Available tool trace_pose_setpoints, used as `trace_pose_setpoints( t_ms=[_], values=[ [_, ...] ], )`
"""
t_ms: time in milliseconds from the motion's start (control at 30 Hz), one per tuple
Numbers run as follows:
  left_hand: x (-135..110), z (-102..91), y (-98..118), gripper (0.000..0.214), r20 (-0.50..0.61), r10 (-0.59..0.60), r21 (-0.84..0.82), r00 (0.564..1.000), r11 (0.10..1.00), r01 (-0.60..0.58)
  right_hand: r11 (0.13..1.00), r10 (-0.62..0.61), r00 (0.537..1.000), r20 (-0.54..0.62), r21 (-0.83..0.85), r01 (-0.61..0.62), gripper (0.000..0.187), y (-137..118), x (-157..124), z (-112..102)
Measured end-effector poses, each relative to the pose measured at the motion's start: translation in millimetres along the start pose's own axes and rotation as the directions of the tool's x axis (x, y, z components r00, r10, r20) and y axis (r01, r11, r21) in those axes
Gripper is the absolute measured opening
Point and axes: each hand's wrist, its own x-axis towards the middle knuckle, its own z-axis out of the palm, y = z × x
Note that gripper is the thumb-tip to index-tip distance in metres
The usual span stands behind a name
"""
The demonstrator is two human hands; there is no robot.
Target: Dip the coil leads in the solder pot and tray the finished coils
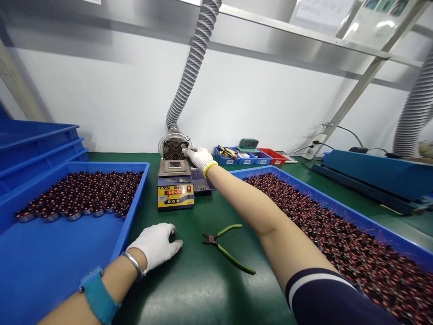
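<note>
Fan (173, 146) at right hand (199, 158); one solder pot (175, 183), one cutter (225, 247), two coil trays (134, 203).

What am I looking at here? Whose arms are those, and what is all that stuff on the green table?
The camera sits on a person's head, so you see their own two arms in white gloves. The left hand rests empty on the green table, beside a blue tray with rows of small dark round parts. The right hand reaches out and touches a little fan on a yellow machine with red numbers; whether it grips the fan is unclear. Green-handled cutters lie between the arms. A second blue tray on the right is heaped with similar parts. A gray hose hangs above the fan.
</note>
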Motion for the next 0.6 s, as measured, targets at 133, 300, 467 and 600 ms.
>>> trace_pose_setpoints(
  t_ms=[133,300,467,600],
  values=[
    [-0.4,-0.1,0.2,0.039,-0.001,-0.001,-0.006,1.000,1.000,0.001,0.982,-0.039,0.999,-0.016,-0.188,0.036,0.047,-2.7,10.6,12.6],
    [1.0,-0.2,-0.9,0.038,0.014,-0.016,0.000,1.000,1.000,0.016,0.974,-0.022,0.999,-0.026,-0.225,0.016,0.047,1.3,16.6,23.7],
    [1.0,0.0,-1.7,0.038,0.013,-0.011,-0.011,1.000,1.000,0.011,0.977,-0.002,1.000,-0.019,-0.214,-0.002,0.043,4.2,16.5,23.6],
    [-0.3,-0.8,0.0,0.039,0.019,-0.005,0.002,1.000,1.000,0.005,0.988,0.006,1.000,-0.029,-0.154,-0.010,0.044,1.6,11.2,11.8]
  ],
)
